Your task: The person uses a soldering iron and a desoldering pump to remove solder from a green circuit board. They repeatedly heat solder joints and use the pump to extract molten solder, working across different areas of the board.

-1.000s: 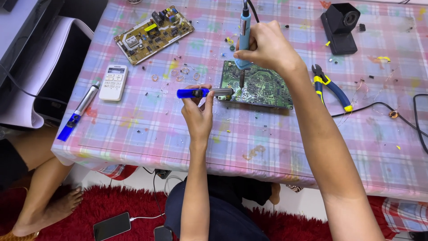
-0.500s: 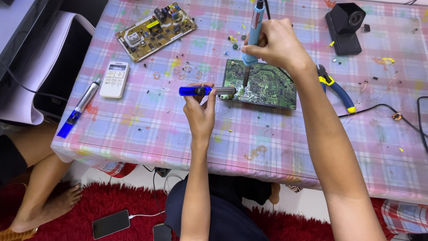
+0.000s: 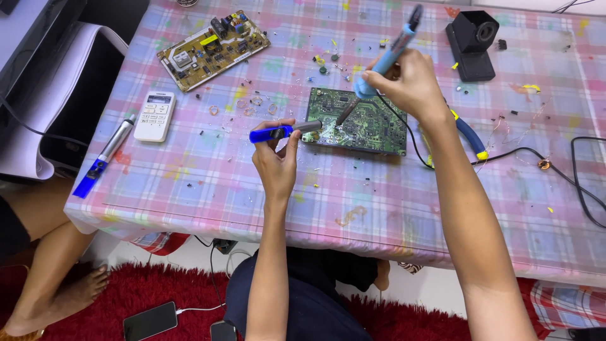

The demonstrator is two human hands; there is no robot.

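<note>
A green circuit board (image 3: 366, 126) lies solder side up on the pink checked tablecloth (image 3: 379, 208). My right hand (image 3: 407, 82) grips a light-blue soldering iron (image 3: 385, 60), its tip slanting down onto the board's left part. My left hand (image 3: 278, 161) holds a blue desoldering pump (image 3: 284, 131) level, with its grey nozzle at the board's left edge, close to the iron's tip. The iron's black cord runs off to the right across the table.
A tan circuit board (image 3: 211, 47) lies at the back left, with a white remote control (image 3: 154, 115) and a silver-blue pen-like tool (image 3: 104, 158) near the left edge. Blue-yellow pliers (image 3: 470, 136) and a black stand (image 3: 472, 44) sit to the right. Small loose parts are scattered about. Another person's bare legs (image 3: 44, 252) are at the left.
The view has shifted slightly. My right hand has tilted the iron, and its tip stays on the board. My left hand keeps the pump at the board's left edge.
</note>
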